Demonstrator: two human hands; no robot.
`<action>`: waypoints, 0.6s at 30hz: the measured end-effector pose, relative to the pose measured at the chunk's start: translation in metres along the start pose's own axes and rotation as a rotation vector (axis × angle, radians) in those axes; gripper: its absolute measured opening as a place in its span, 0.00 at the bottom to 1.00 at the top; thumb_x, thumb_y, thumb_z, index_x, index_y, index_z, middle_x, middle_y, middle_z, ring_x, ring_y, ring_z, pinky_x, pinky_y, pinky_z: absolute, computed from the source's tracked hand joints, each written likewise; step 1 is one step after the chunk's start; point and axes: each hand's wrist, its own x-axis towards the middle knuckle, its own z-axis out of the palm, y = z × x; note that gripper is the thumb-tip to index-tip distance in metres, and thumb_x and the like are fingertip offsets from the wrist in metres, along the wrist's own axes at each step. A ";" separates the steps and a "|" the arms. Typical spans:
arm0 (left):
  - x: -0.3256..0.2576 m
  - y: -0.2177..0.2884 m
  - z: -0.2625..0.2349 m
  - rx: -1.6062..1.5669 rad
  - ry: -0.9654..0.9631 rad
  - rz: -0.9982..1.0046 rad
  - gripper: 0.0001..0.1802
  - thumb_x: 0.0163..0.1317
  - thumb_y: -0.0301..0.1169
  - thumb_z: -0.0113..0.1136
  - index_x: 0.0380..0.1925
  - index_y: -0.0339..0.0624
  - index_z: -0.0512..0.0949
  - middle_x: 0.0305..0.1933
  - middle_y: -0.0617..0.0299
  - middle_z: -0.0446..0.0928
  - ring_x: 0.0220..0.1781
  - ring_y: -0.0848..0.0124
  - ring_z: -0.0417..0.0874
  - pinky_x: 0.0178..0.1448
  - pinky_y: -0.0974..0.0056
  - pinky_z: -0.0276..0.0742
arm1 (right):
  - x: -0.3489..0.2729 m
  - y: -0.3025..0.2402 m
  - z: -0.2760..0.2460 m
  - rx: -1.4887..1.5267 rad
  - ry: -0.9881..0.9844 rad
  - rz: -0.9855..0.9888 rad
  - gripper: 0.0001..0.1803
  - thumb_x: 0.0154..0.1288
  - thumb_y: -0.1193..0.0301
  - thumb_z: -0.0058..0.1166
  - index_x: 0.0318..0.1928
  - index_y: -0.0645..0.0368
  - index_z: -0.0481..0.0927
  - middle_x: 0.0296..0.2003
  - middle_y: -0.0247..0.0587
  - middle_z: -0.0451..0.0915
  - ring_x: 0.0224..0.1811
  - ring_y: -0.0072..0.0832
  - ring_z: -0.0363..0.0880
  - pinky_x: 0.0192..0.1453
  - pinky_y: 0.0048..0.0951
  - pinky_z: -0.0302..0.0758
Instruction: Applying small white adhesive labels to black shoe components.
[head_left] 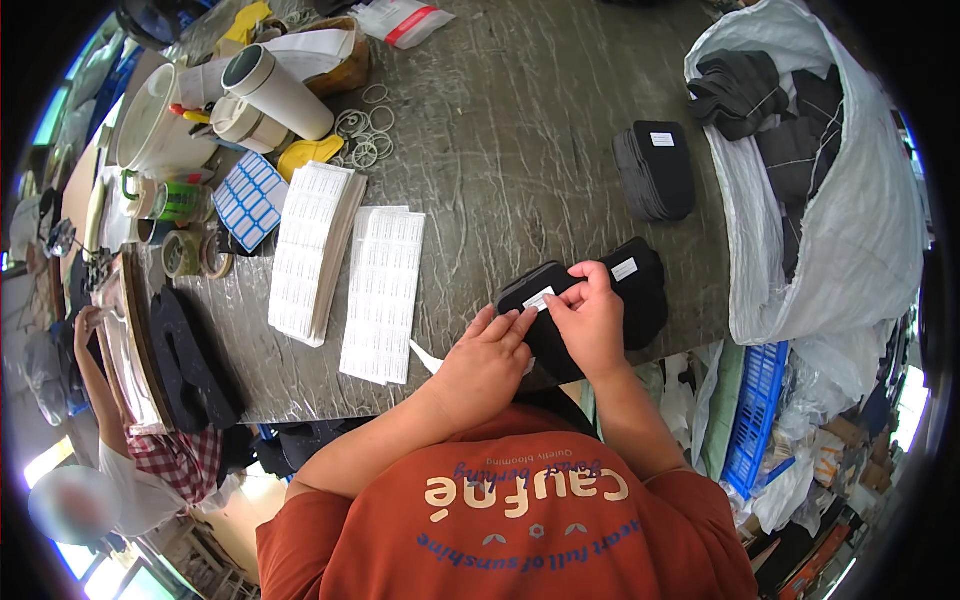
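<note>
A stack of black fabric pads [515, 292] lies at the table's near edge, with a small white label [538, 299] on its top piece. My left hand [482, 362] rests beside it, fingers stretched out and their tips at the label's near left end. Fingers bent, my right hand [592, 318] has its thumb at the label's right end and its index finger near the stack's far edge. A second black stack [643, 300] with a white label sits just right of my right hand. A white paper strip [424, 356] shows partly beneath my left hand.
Label sheets [384, 295] and a thicker sheet pile [308, 255] lie left. Behind them stand a white tumbler [280, 92] and tape rolls [182, 252]. Another pad stack [653, 180] is far right, beside a white sack [850, 240] of black pieces. Another person [165, 460] sits left.
</note>
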 end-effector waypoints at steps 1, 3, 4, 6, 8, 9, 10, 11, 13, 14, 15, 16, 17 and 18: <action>0.001 0.000 0.000 0.001 0.000 0.002 0.12 0.58 0.29 0.52 0.38 0.32 0.77 0.67 0.44 0.67 0.68 0.54 0.68 0.74 0.47 0.56 | 0.001 0.001 0.001 -0.048 0.000 -0.011 0.17 0.54 0.76 0.65 0.43 0.62 0.73 0.21 0.42 0.80 0.22 0.32 0.80 0.28 0.31 0.75; 0.003 0.000 0.001 0.084 0.082 0.024 0.11 0.57 0.29 0.53 0.36 0.33 0.78 0.66 0.45 0.68 0.60 0.57 0.73 0.67 0.52 0.65 | 0.003 0.000 0.000 -0.097 -0.001 -0.021 0.17 0.53 0.77 0.65 0.42 0.62 0.73 0.20 0.41 0.79 0.21 0.33 0.79 0.28 0.32 0.75; 0.006 -0.001 0.000 0.084 0.082 0.025 0.11 0.57 0.29 0.53 0.36 0.33 0.78 0.66 0.45 0.68 0.60 0.57 0.73 0.67 0.52 0.65 | 0.004 -0.005 -0.003 -0.205 -0.005 -0.043 0.17 0.53 0.77 0.65 0.41 0.61 0.73 0.20 0.41 0.77 0.22 0.36 0.78 0.29 0.33 0.74; 0.015 -0.001 -0.007 -0.022 0.041 -0.016 0.09 0.56 0.30 0.54 0.32 0.35 0.79 0.66 0.47 0.68 0.48 0.61 0.75 0.56 0.57 0.69 | 0.005 -0.005 -0.004 -0.312 -0.009 -0.067 0.17 0.52 0.77 0.65 0.41 0.61 0.73 0.20 0.41 0.76 0.23 0.38 0.78 0.29 0.35 0.74; 0.019 -0.004 -0.004 0.037 0.099 0.008 0.08 0.56 0.30 0.55 0.28 0.37 0.79 0.66 0.50 0.69 0.42 0.64 0.72 0.48 0.60 0.68 | 0.007 0.007 -0.001 -0.337 0.181 -0.394 0.13 0.53 0.78 0.63 0.37 0.60 0.73 0.22 0.41 0.74 0.25 0.42 0.77 0.31 0.37 0.74; 0.019 -0.005 -0.004 0.017 0.091 0.012 0.08 0.56 0.31 0.55 0.28 0.37 0.79 0.66 0.51 0.69 0.44 0.63 0.73 0.50 0.60 0.68 | 0.009 0.011 0.000 -0.337 0.182 -0.395 0.13 0.53 0.78 0.63 0.37 0.60 0.73 0.22 0.41 0.74 0.25 0.42 0.77 0.31 0.37 0.74; 0.019 -0.006 -0.004 -0.003 0.083 0.016 0.08 0.57 0.31 0.55 0.28 0.37 0.79 0.66 0.53 0.70 0.45 0.63 0.73 0.52 0.60 0.68 | 0.011 0.014 0.001 -0.325 0.214 -0.516 0.11 0.55 0.79 0.62 0.35 0.60 0.72 0.23 0.42 0.75 0.27 0.44 0.77 0.32 0.39 0.74; 0.016 -0.006 -0.009 -0.086 -0.005 -0.022 0.09 0.59 0.31 0.56 0.29 0.35 0.79 0.67 0.53 0.69 0.55 0.59 0.72 0.61 0.56 0.67 | 0.013 0.016 0.001 -0.313 0.247 -0.635 0.09 0.56 0.79 0.61 0.33 0.60 0.71 0.24 0.43 0.75 0.28 0.46 0.77 0.32 0.40 0.74; 0.005 -0.009 -0.003 -0.127 0.031 -0.005 0.09 0.59 0.31 0.57 0.30 0.34 0.79 0.68 0.52 0.68 0.61 0.56 0.69 0.65 0.54 0.64 | 0.011 0.018 -0.004 -0.237 0.192 -0.492 0.09 0.57 0.79 0.60 0.32 0.60 0.71 0.24 0.45 0.75 0.27 0.46 0.77 0.32 0.40 0.74; -0.002 -0.010 0.001 -0.169 0.067 0.007 0.09 0.60 0.30 0.57 0.31 0.33 0.78 0.69 0.52 0.67 0.67 0.53 0.66 0.69 0.52 0.61 | 0.009 0.017 -0.005 -0.158 0.131 -0.351 0.09 0.58 0.80 0.59 0.31 0.61 0.70 0.23 0.46 0.75 0.27 0.46 0.76 0.33 0.40 0.73; -0.008 -0.011 0.003 -0.226 0.035 -0.024 0.08 0.60 0.29 0.58 0.32 0.32 0.78 0.69 0.51 0.66 0.73 0.50 0.59 0.73 0.49 0.57 | 0.011 0.008 -0.014 -0.149 0.069 -0.238 0.09 0.60 0.79 0.59 0.32 0.61 0.70 0.22 0.50 0.74 0.25 0.47 0.75 0.32 0.37 0.73; -0.012 -0.012 0.005 -0.226 0.032 -0.023 0.08 0.60 0.29 0.58 0.32 0.32 0.78 0.69 0.51 0.66 0.73 0.50 0.59 0.73 0.49 0.57 | 0.016 0.009 -0.021 -0.118 0.029 -0.177 0.09 0.61 0.80 0.57 0.32 0.61 0.68 0.19 0.47 0.71 0.21 0.37 0.72 0.30 0.31 0.71; -0.013 -0.012 0.006 -0.235 0.041 -0.038 0.08 0.60 0.29 0.58 0.32 0.32 0.78 0.69 0.51 0.66 0.73 0.50 0.60 0.72 0.48 0.58 | 0.020 0.014 -0.031 -0.094 0.028 -0.156 0.09 0.61 0.80 0.57 0.32 0.61 0.68 0.19 0.45 0.69 0.21 0.30 0.70 0.30 0.29 0.69; -0.013 -0.013 0.007 -0.242 0.051 -0.059 0.08 0.60 0.28 0.59 0.32 0.33 0.78 0.69 0.51 0.66 0.73 0.51 0.60 0.72 0.48 0.58 | 0.025 0.019 -0.040 -0.066 0.023 -0.137 0.10 0.61 0.81 0.56 0.32 0.61 0.67 0.18 0.42 0.68 0.21 0.23 0.67 0.29 0.27 0.68</action>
